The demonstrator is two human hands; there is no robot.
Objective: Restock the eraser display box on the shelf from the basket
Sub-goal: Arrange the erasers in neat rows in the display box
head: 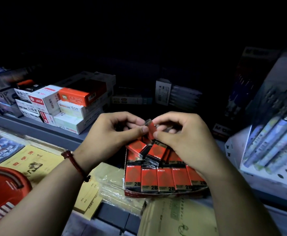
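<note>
Mostly filled along box (156,193) front edge, jumbled behind; pinching one eraser (150,132) between left hand (110,133) and right hand (183,135), unplaced.

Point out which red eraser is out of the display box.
The eraser pinched between left hand and right hand; all others sit in the display box.

Dim: the upper half is nearly black, light reaching only the foreground (brightest on the left hand (112,133), right hand (183,135) and eraser (150,132) between them). Pen packs (272,138) at right are blurred; edges bow.
</note>
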